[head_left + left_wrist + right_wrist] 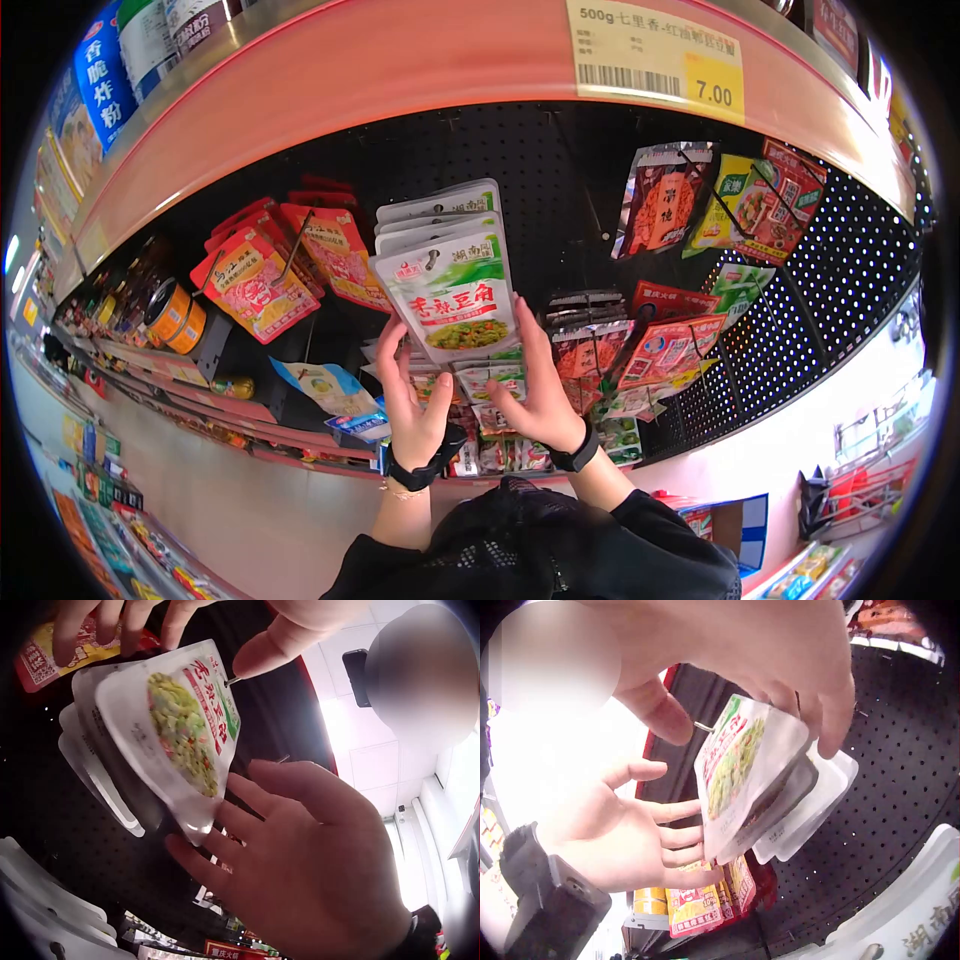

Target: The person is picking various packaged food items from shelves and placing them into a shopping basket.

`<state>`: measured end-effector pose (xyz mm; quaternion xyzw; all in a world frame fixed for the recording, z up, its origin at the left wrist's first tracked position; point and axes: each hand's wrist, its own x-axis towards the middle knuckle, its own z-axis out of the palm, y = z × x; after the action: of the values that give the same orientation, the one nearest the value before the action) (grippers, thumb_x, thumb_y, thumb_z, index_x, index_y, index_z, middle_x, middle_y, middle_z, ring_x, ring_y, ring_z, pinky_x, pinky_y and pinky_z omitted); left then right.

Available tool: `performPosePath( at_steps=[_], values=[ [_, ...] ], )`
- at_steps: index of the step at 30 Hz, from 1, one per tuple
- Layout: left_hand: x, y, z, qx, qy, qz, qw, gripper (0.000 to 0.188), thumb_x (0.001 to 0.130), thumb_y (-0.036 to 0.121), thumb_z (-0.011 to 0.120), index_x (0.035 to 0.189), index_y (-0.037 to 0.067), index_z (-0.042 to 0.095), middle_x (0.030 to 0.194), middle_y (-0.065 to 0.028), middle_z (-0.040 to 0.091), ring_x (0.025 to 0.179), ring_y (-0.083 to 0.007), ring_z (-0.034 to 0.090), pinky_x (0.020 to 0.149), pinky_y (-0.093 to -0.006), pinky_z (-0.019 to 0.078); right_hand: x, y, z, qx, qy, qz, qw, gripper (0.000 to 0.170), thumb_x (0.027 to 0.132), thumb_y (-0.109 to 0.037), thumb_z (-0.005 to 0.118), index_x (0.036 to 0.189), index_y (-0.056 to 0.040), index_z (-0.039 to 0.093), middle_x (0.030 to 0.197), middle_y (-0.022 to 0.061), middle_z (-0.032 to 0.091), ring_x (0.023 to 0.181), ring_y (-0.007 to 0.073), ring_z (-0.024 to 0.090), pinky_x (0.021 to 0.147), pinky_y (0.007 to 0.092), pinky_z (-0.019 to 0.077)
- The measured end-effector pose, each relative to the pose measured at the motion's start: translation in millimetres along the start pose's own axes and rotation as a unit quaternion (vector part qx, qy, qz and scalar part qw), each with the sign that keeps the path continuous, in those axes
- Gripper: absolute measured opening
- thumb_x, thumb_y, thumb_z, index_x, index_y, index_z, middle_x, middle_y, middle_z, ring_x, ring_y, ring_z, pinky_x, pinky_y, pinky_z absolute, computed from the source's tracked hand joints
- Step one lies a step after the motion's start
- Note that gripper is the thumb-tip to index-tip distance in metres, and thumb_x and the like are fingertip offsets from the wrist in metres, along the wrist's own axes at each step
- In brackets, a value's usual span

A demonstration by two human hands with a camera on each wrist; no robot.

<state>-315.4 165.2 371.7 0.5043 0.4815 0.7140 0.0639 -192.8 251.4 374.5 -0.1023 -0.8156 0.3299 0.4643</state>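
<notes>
White packets [445,290], hanging between left hand [412,415] and right hand [547,400], both spread, at the side edges

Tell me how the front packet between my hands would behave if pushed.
The packet would probably swing, since it hangs on a metal hook. Its glossy face may feel slippery. Its flat shape and straight edges suggest it is semi-stiff, perhaps bending slightly.
</notes>
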Motion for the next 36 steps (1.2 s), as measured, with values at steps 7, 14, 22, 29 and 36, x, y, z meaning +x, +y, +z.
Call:
performPosePath(
  at_steps=[7, 14, 22, 29, 36],
  values=[
    [-2.3, -1.2, -12.3, 0.002, 0.027, -0.017, 0.999, 0.034, 0.074, 0.010, 0.053, 0.102, 0.002, 0.034, 0.100, -0.0065, 0.042, 0.088, -0.0110, 0.040, 0.077, -0.0234, 0.0315, -5.7, 2.7, 23.6, 0.364, 0.090, 0.154, 0.914, 0.045, 0.075, -0.002, 0.048, 0.115, 0.0048, 0.029, 0.107, 0.0103, 0.043, 0.098, 0.0134, 0.041, 0.083, 0.0250, 0.0326],
    [7.4, 10.9, -20.3, -0.115, -0.063, -0.100, 0.986, 0.029, 0.075, 0.006, 0.054, 0.099, 0.000, 0.039, 0.091, -0.0042, 0.049, 0.079, -0.0075, 0.046, 0.070, -0.0204, 0.0367, -13.3, -10.7, 25.4, 0.317, 0.101, 0.167, 0.928, 0.033, 0.077, -0.003, 0.047, 0.108, 0.0035, 0.037, 0.098, 0.0058, 0.049, 0.091, 0.0093, 0.045, 0.079, 0.0224, 0.0354],
    [6.0, 3.5, -24.9, -0.146, -0.084, -0.072, 0.983, 0.031, 0.073, 0.005, 0.056, 0.099, -0.002, 0.041, 0.092, -0.0062, 0.049, 0.080, -0.0097, 0.047, 0.072, -0.0230, 0.0374, -21.3, -10.3, 24.3, 0.244, 0.106, 0.137, 0.954, 0.043, 0.075, -0.007, 0.051, 0.112, 0.0055, 0.033, 0.102, 0.0078, 0.047, 0.093, 0.0112, 0.044, 0.080, 0.0234, 0.0338],
    [2.2, -4.0, -30.5, -0.161, -0.056, -0.021, 0.985, 0.036, 0.069, 0.010, 0.060, 0.097, -0.002, 0.041, 0.091, -0.0069, 0.048, 0.081, -0.0108, 0.045, 0.074, -0.0250, 0.0358, -19.2, -17.4, 22.0, 0.200, 0.071, 0.083, 0.974, 0.046, 0.073, -0.011, 0.055, 0.111, 0.0057, 0.034, 0.106, 0.0083, 0.041, 0.097, 0.0130, 0.040, 0.083, 0.0250, 0.0308],
    [1.6, 0.6, -31.3, -0.164, -0.040, 0.004, 0.986, 0.040, 0.067, 0.015, 0.062, 0.096, -0.003, 0.041, 0.090, -0.0077, 0.048, 0.080, -0.0113, 0.046, 0.072, -0.0249, 0.0363, -18.7, -32.9, 28.1, 0.296, 0.115, 0.119, 0.941, 0.039, 0.074, -0.010, 0.054, 0.107, 0.0018, 0.037, 0.097, 0.0072, 0.043, 0.091, 0.0115, 0.041, 0.078, 0.0240, 0.0333]
  ],
)
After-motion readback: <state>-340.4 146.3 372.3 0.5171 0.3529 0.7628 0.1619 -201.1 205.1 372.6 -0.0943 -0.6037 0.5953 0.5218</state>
